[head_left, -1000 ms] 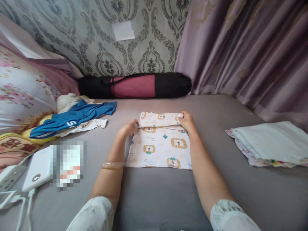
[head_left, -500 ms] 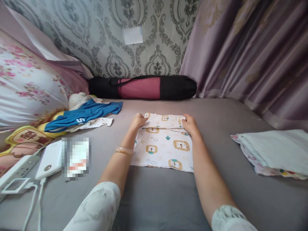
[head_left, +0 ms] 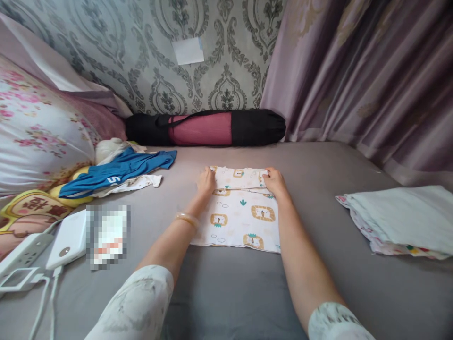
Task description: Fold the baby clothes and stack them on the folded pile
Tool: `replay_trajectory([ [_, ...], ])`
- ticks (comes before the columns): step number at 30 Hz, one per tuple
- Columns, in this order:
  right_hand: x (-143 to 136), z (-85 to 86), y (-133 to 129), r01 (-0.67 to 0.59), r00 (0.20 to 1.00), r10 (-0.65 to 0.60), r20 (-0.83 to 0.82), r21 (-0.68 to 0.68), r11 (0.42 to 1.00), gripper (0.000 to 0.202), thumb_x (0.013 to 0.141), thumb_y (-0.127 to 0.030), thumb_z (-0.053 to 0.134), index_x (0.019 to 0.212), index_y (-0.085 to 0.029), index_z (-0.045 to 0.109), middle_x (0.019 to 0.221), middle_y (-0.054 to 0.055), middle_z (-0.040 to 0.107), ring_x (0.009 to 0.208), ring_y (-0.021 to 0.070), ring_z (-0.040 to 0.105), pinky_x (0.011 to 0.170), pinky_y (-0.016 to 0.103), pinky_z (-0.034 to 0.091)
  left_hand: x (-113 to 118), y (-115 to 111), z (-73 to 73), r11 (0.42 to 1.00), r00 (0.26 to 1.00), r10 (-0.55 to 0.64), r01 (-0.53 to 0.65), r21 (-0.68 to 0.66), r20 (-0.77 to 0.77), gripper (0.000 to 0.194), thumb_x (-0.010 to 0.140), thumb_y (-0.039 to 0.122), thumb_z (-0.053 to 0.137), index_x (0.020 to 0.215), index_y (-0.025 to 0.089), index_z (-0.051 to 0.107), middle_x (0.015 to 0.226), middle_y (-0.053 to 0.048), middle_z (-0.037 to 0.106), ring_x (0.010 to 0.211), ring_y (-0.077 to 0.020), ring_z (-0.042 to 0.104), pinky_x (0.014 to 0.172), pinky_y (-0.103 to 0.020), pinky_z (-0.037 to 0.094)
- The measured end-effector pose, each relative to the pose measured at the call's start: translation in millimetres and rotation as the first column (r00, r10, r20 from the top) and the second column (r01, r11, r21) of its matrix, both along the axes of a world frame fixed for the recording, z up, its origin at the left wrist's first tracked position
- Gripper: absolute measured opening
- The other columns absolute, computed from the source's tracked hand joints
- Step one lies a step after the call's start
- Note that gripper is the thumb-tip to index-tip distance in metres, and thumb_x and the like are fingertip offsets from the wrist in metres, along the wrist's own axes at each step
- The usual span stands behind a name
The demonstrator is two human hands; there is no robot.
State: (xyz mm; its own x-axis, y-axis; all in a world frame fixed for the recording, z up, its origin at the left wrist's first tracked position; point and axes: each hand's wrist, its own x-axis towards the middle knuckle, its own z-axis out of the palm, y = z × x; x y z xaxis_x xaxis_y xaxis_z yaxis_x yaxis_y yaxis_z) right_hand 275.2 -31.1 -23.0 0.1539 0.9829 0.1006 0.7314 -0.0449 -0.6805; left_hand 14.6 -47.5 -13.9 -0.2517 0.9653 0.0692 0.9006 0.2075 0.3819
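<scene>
A white cloth [head_left: 239,222] printed with tan lion faces and green leaves lies flat on the bed in front of me. Its far edge is folded over into a narrow band. At the band's left end, my left hand [head_left: 206,180] has its fingers closed on the cloth. My right hand [head_left: 274,180] pinches the other end, thumb on top of the fabric. Both hands rest low, close to the bed, and part of the cloth's left side is covered by my left forearm.
A grey sheet [head_left: 311,165] covers the bed. Folded cloths [head_left: 403,217] lie at right. On the left are a blue garment [head_left: 120,172], a power strip [head_left: 24,255], a white charger box [head_left: 69,238] with cables and a blurred packet [head_left: 109,236]. A black-and-red roll bag [head_left: 201,128] lies by the wall.
The view has shifted slightly. My left hand has turned a little at the band's left corner, its fingers now bent more over the edge. The cloth keeps its fold, held at both ends.
</scene>
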Motion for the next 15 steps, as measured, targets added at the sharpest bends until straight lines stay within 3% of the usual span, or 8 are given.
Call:
replay_trajectory([
  [9, -7.4, 1.2, -4.6, 0.003, 1.000, -0.003, -0.012, 0.013, 1.000, 0.032, 0.086, -0.020, 0.054, 0.116, -0.021, 0.063, 0.105, 0.008, 0.069, 0.103, 0.0233, 0.062, 0.097, 0.040, 0.046, -16.1, -1.0, -2.3, 0.999, 0.989, -0.006, 0.001, 0.035, 0.149, 0.024, 0.097, 0.034, 0.039, 0.104, 0.015, 0.052, 0.101, -0.020, 0.066, 0.105, -0.0337, 0.062, 0.087, -0.041, 0.042],
  [15, -13.6, 3.8, -11.3, 0.027, 0.990, -0.027, 0.137, -0.001, 1.000, 0.037, 0.090, -0.019, 0.050, 0.127, -0.016, 0.056, 0.114, 0.013, 0.066, 0.110, 0.0253, 0.061, 0.093, 0.036, 0.047, -13.1, -3.7, -2.1, 0.999, 0.994, 0.034, -0.032, 0.020, -0.103, 0.031, 0.099, 0.029, 0.028, 0.114, 0.012, 0.050, 0.116, -0.020, 0.062, 0.111, -0.0302, 0.059, 0.089, -0.038, 0.044],
])
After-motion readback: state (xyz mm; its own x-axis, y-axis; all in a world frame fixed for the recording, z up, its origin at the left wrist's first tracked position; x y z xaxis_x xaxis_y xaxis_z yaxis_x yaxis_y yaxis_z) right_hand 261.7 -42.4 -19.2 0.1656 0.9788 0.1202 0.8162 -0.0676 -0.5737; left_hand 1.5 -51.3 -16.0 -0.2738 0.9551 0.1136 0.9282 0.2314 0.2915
